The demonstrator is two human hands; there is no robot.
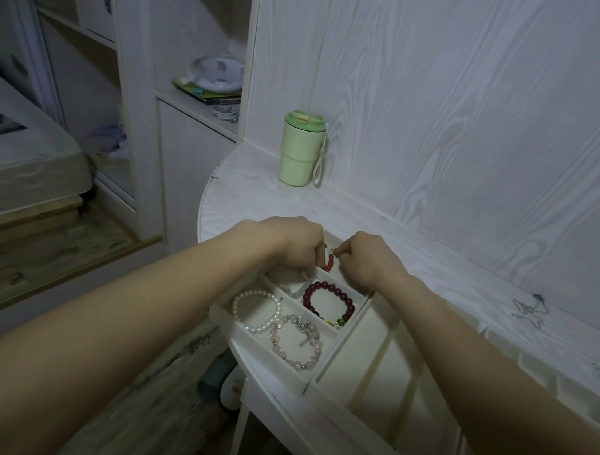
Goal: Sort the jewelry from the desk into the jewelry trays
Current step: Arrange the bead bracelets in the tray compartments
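A person's two bare forearms reach forward over a pale, wood-grain worktop (258, 183) with a rounded edge. Both hands meet above the far compartment of a white divided jewelry tray (225, 317) that sits at the worktop's near edge. The left hand (296, 244) and the right hand (361, 256) each have curled fingers pinching an end of a small red beaded bracelet (329, 262), which hangs between them just over that far compartment. Using both hands likely keeps the strand spread so it settles as a neat loop rather than a heap.

The nearer compartments already hold pieces, one kind to a section: a dark red beaded bracelet (327, 301) with green beads, a pale grey-green bracelet (294, 290) partly hidden under the left hand, a white pearl bracelet (255, 311), and a pink bead bracelet (296, 343) in the same section as the pearls.

Just to the right lies a second tray (367, 370) with long narrow slots, probably meant for chains. A silver chain necklace (528, 309) waits unsorted on the worktop further right, well apart from the hands; another small piece at the far right edge is too blurred to identify. A green lidded tumbler (301, 149) stands at the back against the wall.
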